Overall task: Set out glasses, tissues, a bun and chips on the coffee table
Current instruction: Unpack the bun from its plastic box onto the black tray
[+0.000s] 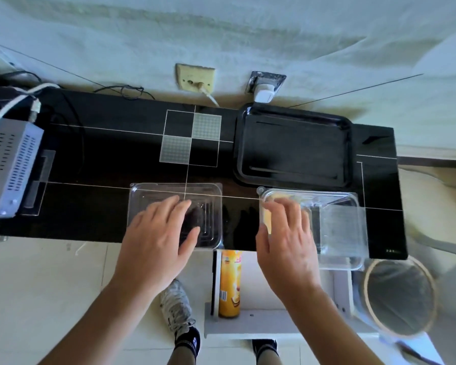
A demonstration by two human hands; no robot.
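Black table (116, 154), hands (flat) on clamshells.

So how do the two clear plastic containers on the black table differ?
The left container is empty, dark table showing through; the right container holds something pale yellow at its left end. The left lies fully on the table; the right overhangs the near edge. Both are clear, with a hand above: left hand, right hand.
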